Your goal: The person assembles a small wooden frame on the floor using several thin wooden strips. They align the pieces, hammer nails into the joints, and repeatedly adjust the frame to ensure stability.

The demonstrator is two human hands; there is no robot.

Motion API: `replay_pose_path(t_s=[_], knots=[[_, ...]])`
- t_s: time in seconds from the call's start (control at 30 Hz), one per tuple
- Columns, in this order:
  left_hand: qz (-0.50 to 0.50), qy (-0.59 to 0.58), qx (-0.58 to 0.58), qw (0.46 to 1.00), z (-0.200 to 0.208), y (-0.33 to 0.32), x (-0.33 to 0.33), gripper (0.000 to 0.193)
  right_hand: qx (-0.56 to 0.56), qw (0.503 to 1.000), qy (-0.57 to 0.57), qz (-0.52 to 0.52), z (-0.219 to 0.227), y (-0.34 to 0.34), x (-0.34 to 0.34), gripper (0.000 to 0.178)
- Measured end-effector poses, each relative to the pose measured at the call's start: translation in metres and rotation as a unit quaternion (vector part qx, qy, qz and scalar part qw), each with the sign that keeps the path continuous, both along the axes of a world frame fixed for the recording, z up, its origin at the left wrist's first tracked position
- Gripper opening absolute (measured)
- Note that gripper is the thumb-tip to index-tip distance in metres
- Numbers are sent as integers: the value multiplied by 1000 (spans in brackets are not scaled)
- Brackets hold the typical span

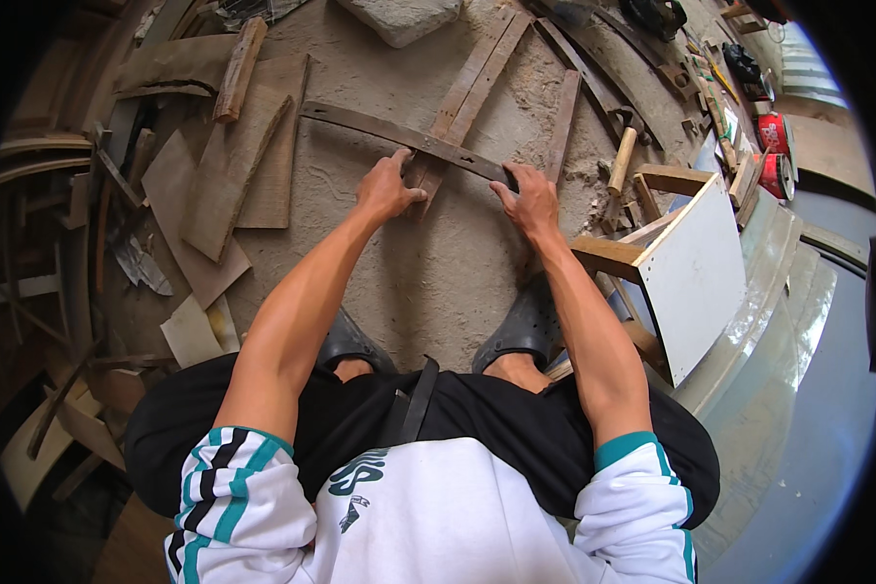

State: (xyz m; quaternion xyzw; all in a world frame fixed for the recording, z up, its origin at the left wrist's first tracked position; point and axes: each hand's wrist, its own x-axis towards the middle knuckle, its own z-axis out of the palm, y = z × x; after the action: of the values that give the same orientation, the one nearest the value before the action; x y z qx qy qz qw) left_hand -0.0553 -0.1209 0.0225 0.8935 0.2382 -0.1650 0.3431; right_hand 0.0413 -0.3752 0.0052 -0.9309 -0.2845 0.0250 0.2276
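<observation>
A long, thin, slightly curved dark wooden strip [380,127] lies across the sandy ground in front of me. It crosses over a pair of straight brown wooden slats [472,83] that run toward the upper right. My left hand [387,185] presses on the strip just left of the crossing. At the strip's right end my right hand [528,200] grips it, fingers curled over the end. Both my forearms reach forward from my lap, and my dark shoes [521,326] rest on the ground below.
Scrap boards and offcuts [229,165] pile up at the left. A hammer with a wooden handle [621,156] lies at the right, near a small stool with a white panel [696,268]. A stone block [399,18] sits at the top. Red cans [774,146] stand far right.
</observation>
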Motion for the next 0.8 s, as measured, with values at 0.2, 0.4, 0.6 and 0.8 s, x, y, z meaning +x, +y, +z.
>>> replay_pose_path(t_s=[0.2, 0.4, 0.6, 0.8], knots=[[-3, 35, 14, 999, 10, -4, 1, 84, -23, 999, 25, -14, -1, 1, -1, 42], [2, 74, 41, 996, 16, -13, 3, 85, -10, 1000, 13, -23, 3, -2, 7, 42], [16, 70, 36, 997, 12, -18, 6, 80, -20, 949, 74, -306, 3, -26, 29, 52], [25, 56, 28, 998, 10, -17, 2, 81, 13, 936, 204, -286, 15, -39, -1, 76]])
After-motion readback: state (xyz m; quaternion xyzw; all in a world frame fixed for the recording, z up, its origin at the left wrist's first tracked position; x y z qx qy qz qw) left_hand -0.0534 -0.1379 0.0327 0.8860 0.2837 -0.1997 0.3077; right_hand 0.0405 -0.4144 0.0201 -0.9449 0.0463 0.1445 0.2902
